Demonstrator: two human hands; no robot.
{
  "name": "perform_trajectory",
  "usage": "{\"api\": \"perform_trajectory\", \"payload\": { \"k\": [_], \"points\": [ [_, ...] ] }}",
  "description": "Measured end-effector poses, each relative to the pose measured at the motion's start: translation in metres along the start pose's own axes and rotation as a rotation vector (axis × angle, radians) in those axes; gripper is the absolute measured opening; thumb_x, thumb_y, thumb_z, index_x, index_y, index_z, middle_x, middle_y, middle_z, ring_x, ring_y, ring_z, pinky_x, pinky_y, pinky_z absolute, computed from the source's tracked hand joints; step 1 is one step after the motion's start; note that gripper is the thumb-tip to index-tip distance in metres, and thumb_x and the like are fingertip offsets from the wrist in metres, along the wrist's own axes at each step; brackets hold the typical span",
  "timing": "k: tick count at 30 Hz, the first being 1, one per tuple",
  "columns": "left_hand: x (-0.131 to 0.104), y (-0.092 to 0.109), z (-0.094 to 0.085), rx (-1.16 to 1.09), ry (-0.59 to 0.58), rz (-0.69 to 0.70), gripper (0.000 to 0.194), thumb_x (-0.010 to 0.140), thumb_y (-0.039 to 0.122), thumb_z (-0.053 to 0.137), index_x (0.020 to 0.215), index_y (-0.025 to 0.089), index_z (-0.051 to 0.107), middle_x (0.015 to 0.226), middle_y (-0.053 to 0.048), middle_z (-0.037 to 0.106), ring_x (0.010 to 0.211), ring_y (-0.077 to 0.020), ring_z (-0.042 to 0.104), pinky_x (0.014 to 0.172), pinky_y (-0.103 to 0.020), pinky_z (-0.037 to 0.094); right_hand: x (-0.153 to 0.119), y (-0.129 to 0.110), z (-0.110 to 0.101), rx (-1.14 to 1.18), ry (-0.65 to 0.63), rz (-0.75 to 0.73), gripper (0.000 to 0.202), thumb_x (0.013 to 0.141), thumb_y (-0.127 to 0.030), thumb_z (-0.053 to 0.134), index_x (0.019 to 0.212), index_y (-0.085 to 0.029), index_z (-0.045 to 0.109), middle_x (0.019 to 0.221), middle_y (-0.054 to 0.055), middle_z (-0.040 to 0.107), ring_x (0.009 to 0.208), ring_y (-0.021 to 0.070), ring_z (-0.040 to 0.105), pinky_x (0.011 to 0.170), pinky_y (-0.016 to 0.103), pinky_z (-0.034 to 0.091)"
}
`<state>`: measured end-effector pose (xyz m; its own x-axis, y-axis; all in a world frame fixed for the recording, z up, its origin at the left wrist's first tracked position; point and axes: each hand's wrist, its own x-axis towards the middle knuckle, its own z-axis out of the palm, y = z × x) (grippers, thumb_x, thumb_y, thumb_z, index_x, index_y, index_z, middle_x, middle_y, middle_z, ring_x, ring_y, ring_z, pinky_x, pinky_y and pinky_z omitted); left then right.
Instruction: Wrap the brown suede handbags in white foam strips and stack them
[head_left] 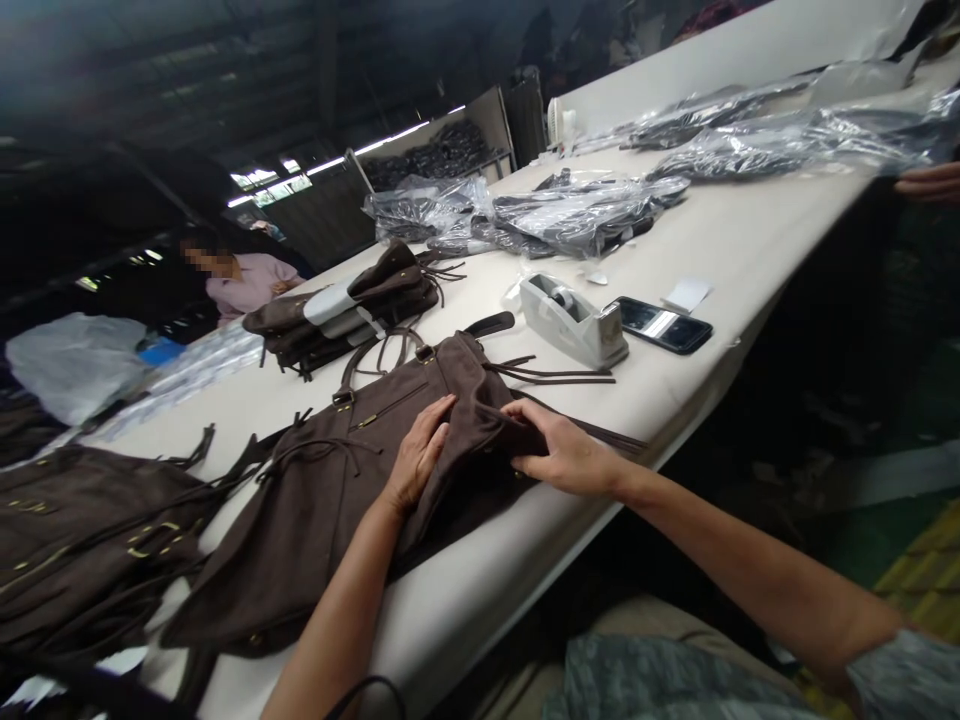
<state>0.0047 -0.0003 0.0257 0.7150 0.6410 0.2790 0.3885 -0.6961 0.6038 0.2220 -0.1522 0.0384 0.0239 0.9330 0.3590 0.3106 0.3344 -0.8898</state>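
A dark brown bag [300,520] with handles, tassels and gold-coloured fittings lies on its side on the white table. My left hand [420,455] rests on the bag's upper face, fingers extended and holding nothing. At the bag's right end, my right hand [555,450] has its thumb and fingers around a fold of the brown material; the fingertips are partly hidden by it. Thin brown cords stretch out beyond the right hand. More brown bags [82,540] lie at the left.
Behind the bag are a grey tape dispenser [574,325], a phone [664,325] and a stack of brown bags [345,305]. Plastic-wrapped items [570,215] cover the table's far part. A person [244,275] is beyond the table; another hand [930,183] shows at the right edge.
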Motion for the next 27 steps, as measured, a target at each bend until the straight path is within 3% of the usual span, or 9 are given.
{"api": "perform_trajectory", "payload": {
  "k": [3, 6, 9, 11, 14, 17, 23, 27],
  "points": [
    [-0.006, 0.013, -0.007, -0.127, -0.017, 0.014, 0.056, 0.097, 0.052, 0.037, 0.142, 0.019, 0.048, 0.147, -0.009, 0.047, 0.139, -0.0253, 0.040, 0.121, -0.044, 0.025, -0.005, 0.007, 0.001, -0.050, -0.010, -0.004, 0.036, 0.071, -0.003, 0.063, 0.103, -0.018, 0.058, 0.097, 0.002, 0.062, 0.090, 0.0179, 0.058, 0.082, 0.030, 0.046],
    [-0.014, 0.030, -0.012, -0.267, -0.066, 0.085, 0.066, 0.094, 0.061, 0.038, 0.145, 0.019, 0.044, 0.151, -0.011, 0.043, 0.141, -0.0288, 0.036, 0.121, -0.046, 0.023, -0.002, 0.013, 0.010, -0.109, 0.082, -0.143, 0.022, 0.076, -0.004, 0.061, 0.094, -0.018, 0.059, 0.091, 0.002, 0.060, 0.087, 0.0183, 0.057, 0.080, 0.030, 0.047],
    [-0.022, 0.046, -0.009, -0.202, -0.130, 0.130, 0.085, 0.081, 0.066, 0.061, 0.149, 0.022, 0.037, 0.155, -0.011, 0.036, 0.144, -0.0321, 0.032, 0.121, -0.048, 0.024, 0.001, 0.019, 0.020, -0.200, 0.139, -0.317, 0.019, 0.082, -0.003, 0.055, 0.092, -0.018, 0.060, 0.091, 0.005, 0.059, 0.091, 0.0203, 0.056, 0.083, 0.033, 0.049],
    [-0.026, 0.053, -0.003, -0.086, -0.131, 0.122, 0.091, 0.076, 0.057, 0.073, 0.151, 0.024, 0.033, 0.155, -0.011, 0.036, 0.143, -0.0311, 0.034, 0.121, -0.048, 0.026, -0.002, 0.025, 0.023, -0.225, 0.135, -0.385, 0.022, 0.084, -0.002, 0.052, 0.097, -0.017, 0.062, 0.096, 0.008, 0.061, 0.095, 0.0217, 0.056, 0.087, 0.035, 0.050],
    [-0.027, 0.056, 0.005, -0.009, -0.073, 0.125, 0.067, 0.091, 0.042, 0.059, 0.151, 0.025, 0.035, 0.149, -0.008, 0.046, 0.137, -0.0249, 0.044, 0.119, -0.045, 0.032, -0.010, 0.033, 0.016, -0.201, 0.038, -0.393, 0.033, 0.086, -0.004, 0.052, 0.116, -0.016, 0.061, 0.113, 0.012, 0.064, 0.110, 0.0233, 0.057, 0.099, 0.040, 0.048],
    [-0.027, 0.054, 0.009, -0.022, -0.055, 0.185, 0.049, 0.099, 0.031, 0.045, 0.148, 0.029, 0.040, 0.146, -0.003, 0.050, 0.134, -0.0194, 0.048, 0.118, -0.041, 0.035, -0.013, 0.035, -0.002, -0.202, -0.144, -0.288, 0.045, 0.086, -0.010, 0.058, 0.130, -0.015, 0.057, 0.127, 0.013, 0.062, 0.122, 0.0243, 0.055, 0.108, 0.041, 0.042],
    [-0.025, 0.052, 0.009, 0.021, -0.112, 0.293, 0.047, 0.096, 0.026, 0.051, 0.143, 0.030, 0.047, 0.144, -0.001, 0.052, 0.137, -0.0203, 0.044, 0.119, -0.044, 0.033, 0.013, 0.029, -0.030, -0.196, -0.488, -0.118, 0.046, 0.081, -0.014, 0.063, 0.127, -0.016, 0.062, 0.122, 0.007, 0.066, 0.109, 0.0218, 0.062, 0.099, 0.033, 0.047],
    [-0.024, 0.050, 0.011, 0.018, -0.096, 0.361, 0.050, 0.094, 0.020, 0.055, 0.142, 0.031, 0.048, 0.137, -0.001, 0.059, 0.129, -0.0199, 0.053, 0.116, -0.042, 0.040, 0.027, 0.030, -0.030, -0.229, -0.532, -0.183, 0.045, 0.076, 0.001, 0.049, 0.110, -0.020, 0.070, 0.119, 0.003, 0.066, 0.116, 0.0188, 0.057, 0.104, 0.031, 0.041]
  ]
}}
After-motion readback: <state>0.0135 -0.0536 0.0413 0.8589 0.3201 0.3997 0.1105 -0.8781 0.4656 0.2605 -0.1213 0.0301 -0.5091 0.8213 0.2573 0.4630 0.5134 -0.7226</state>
